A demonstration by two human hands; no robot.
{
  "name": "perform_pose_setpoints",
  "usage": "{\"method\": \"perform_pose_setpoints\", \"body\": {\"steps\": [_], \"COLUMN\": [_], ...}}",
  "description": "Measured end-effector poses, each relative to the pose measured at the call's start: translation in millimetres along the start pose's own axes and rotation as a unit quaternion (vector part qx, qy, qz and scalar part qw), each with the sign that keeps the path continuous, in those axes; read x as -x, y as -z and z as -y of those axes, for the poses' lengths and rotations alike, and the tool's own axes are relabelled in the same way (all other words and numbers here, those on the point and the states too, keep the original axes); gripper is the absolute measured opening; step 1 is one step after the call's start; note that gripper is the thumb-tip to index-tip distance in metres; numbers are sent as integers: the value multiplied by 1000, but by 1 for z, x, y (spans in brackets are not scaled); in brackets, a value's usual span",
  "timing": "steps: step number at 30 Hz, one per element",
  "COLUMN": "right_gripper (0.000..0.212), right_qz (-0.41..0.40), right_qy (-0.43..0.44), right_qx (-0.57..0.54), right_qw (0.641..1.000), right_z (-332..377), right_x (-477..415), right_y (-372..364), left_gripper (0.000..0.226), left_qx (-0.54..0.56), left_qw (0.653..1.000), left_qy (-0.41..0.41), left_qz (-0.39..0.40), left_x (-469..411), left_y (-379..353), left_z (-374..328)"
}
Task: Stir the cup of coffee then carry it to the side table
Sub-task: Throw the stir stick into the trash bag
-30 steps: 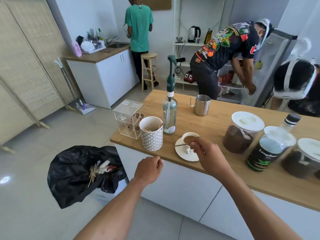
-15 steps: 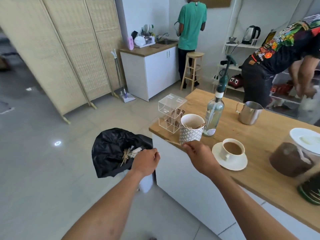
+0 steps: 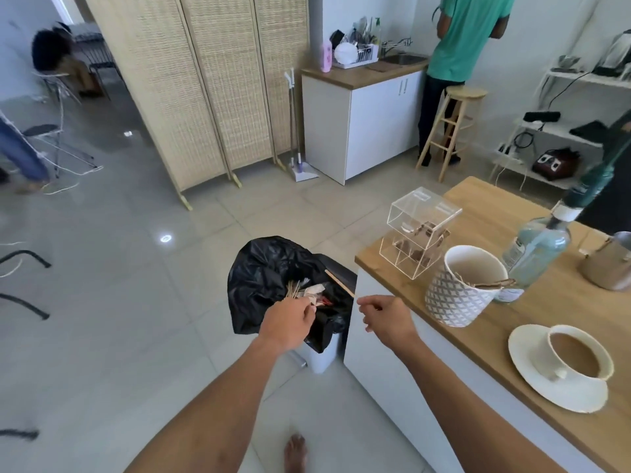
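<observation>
The white coffee cup (image 3: 577, 353), full of light brown coffee, stands on its white saucer (image 3: 546, 387) at the near edge of the wooden counter (image 3: 495, 216), on the right. My right hand (image 3: 386, 320) is left of the counter's corner, well away from the cup. Its fingertips pinch the end of a thin wooden stir stick (image 3: 339, 283), which points up and left over the black-lined bin (image 3: 273, 268). Over the bin's near rim, my left hand (image 3: 290, 322) is loosely closed with nothing in it.
A patterned white holder (image 3: 457, 295) with stir sticks, a clear acrylic box (image 3: 420, 230), a pump bottle (image 3: 539, 244) and a steel jug (image 3: 607, 264) stand on the counter. A person in green (image 3: 467, 39) stands at the sink beside a wooden stool (image 3: 454, 124). A folding screen (image 3: 205, 80) stands behind the tiled floor.
My right hand left the cup, took the stir stick away leftward past the patterned holder and now holds it over the bin. My view swung left; my left hand moved over the bin.
</observation>
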State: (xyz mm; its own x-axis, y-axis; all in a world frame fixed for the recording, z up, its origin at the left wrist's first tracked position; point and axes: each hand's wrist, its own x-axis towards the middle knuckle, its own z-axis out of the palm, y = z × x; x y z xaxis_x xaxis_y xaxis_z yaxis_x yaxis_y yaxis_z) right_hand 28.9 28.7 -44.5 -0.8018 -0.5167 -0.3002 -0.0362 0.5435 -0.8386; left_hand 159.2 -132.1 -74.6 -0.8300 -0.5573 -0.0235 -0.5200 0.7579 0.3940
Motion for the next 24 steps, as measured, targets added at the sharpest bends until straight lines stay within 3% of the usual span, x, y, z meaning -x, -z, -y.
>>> {"method": "perform_pose_setpoints", "body": {"steps": [7, 14, 17, 20, 24], "right_gripper": [23, 33, 27, 6, 20], "right_qz": [67, 82, 90, 89, 86], "right_qy": [-49, -117, -165, -213, -278], "right_qx": [-102, -129, -116, -90, -43], "right_qw": [991, 981, 975, 969, 956], "right_z": [18, 37, 32, 21, 0], "right_x": [-76, -149, -177, -193, -209], "right_y": [-62, -116, -142, -163, -187], "left_gripper": [25, 31, 35, 33, 34], "left_qx": [14, 16, 21, 30, 37], "left_qw": [1000, 999, 998, 996, 992], "left_qy": [22, 35, 41, 50, 70], "left_qz": [15, 22, 42, 68, 102], "left_x": [-61, -124, -145, -157, -166], "left_y": [1, -12, -24, -37, -60], "left_z": [62, 114, 140, 160, 189]}}
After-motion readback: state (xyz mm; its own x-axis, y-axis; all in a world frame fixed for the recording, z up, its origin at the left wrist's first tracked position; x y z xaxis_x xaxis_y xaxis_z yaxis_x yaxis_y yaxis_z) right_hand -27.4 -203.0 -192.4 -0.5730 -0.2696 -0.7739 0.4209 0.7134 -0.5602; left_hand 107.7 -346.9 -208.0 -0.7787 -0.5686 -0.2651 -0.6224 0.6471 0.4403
